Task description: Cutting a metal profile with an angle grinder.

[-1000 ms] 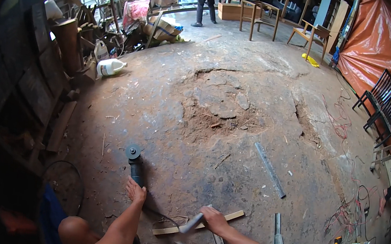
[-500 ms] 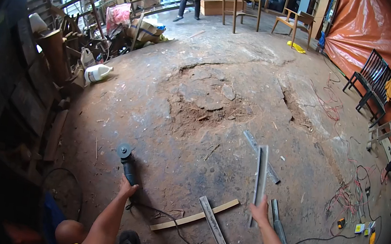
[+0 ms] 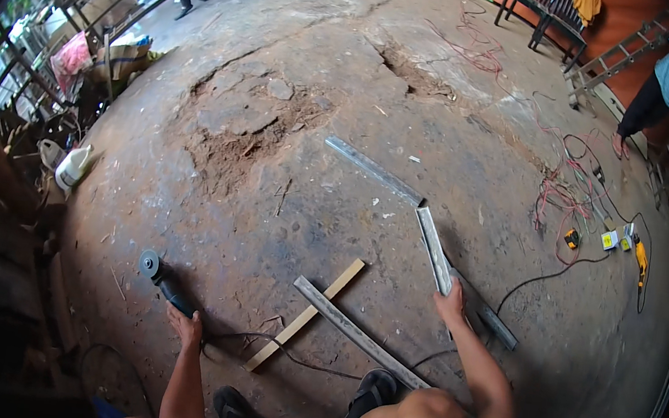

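Note:
My left hand is closed round the rear end of a dark angle grinder, whose disc points away from me, low over the floor. My right hand grips the near part of a grey metal channel. Its far end appears close to a second metal channel lying on the floor; whether they touch I cannot tell. Another metal length lies beneath my right hand. Between my hands, a further metal bar rests across a wooden strip.
The grinder's black cord runs over the floor past my feet. Broken concrete lies ahead. At right are tangled red wires, a yellow tool, a ladder and another person. A white jug lies at left.
My view has swung right, bringing the person by the ladder further in. The metal channel in my right hand has shifted off the far one and tilted. My left hand keeps the angle grinder.

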`<state>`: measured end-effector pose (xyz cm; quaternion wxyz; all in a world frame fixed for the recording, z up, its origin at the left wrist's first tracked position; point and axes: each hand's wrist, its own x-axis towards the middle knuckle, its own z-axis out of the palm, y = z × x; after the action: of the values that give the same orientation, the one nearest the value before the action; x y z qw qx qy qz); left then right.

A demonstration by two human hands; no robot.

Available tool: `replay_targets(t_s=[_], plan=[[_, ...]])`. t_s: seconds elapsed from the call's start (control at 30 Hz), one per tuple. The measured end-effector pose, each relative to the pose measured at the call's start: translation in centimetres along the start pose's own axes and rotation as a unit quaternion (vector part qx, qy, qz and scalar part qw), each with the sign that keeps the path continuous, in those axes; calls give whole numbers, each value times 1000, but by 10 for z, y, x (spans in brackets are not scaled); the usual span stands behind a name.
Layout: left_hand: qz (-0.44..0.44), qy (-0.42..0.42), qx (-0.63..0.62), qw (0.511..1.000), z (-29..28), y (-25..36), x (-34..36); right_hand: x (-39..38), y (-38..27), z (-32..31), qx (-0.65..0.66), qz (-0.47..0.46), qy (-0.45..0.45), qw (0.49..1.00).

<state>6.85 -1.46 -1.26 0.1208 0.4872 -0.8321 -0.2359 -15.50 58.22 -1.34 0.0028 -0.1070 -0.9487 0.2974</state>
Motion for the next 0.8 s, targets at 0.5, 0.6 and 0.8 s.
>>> replay_targets(t_s=[0.5, 0.6, 0.8], plan=[[23, 2, 41, 999, -1, -17, -5, 0, -43, -108, -284, -336, 69, 895], [-6, 20, 59, 998, -8, -1, -10, -103, 3, -79, -131, -168, -224, 951], [206, 140, 120, 961, -21, 49, -25, -195, -280, -223, -81, -377, -489, 783]])
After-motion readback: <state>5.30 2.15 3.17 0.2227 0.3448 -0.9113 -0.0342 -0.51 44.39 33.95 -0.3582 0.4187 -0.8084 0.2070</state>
